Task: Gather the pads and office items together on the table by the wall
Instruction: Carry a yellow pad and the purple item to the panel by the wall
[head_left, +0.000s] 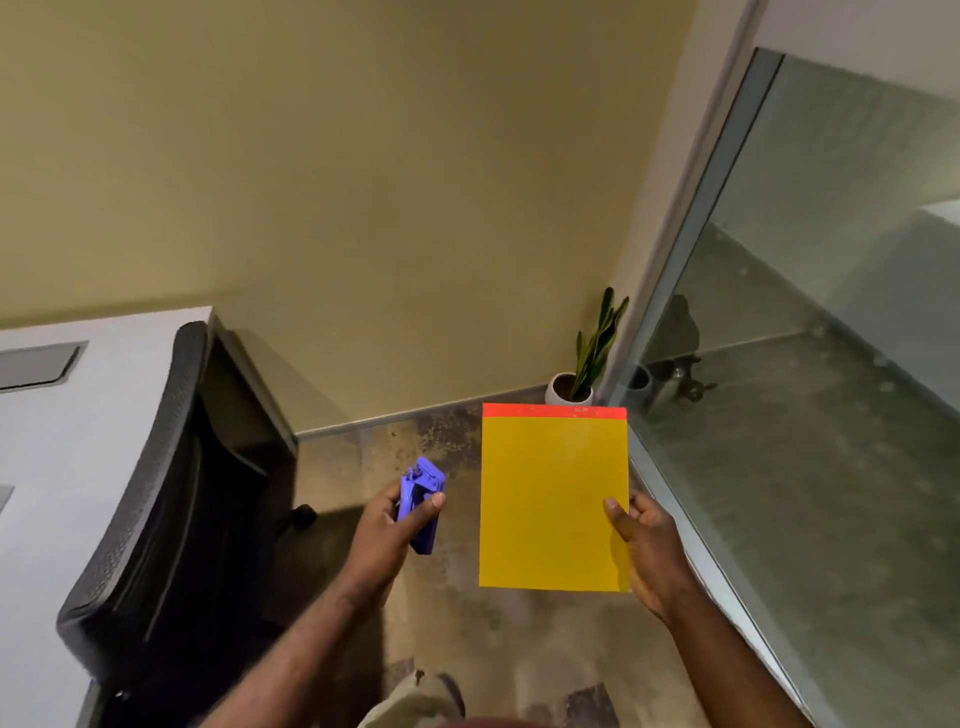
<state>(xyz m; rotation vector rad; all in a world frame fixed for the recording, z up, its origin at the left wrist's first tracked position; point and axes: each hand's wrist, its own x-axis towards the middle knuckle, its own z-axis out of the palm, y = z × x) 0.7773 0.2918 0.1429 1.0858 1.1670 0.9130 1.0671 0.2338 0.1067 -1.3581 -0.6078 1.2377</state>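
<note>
- Currently, head view: I read my left hand clenched round the purple stapler; my right hand pinches the yellow pad by its near-right edge.
- Step, as I judge it: carry phase, both items airborne. Next move: turn toward the white table, well left of the left hand, and set both down.

Black mesh chair at left, back turned to view, tucked against a white desk. Grey hatch set flush in the desktop. Beige wall behind, meeting a mottled brown floor. Plant in a white pot in the corner (long upright green leaves). Glass partition at right in a pale frame, dim reflections on its surface.
</note>
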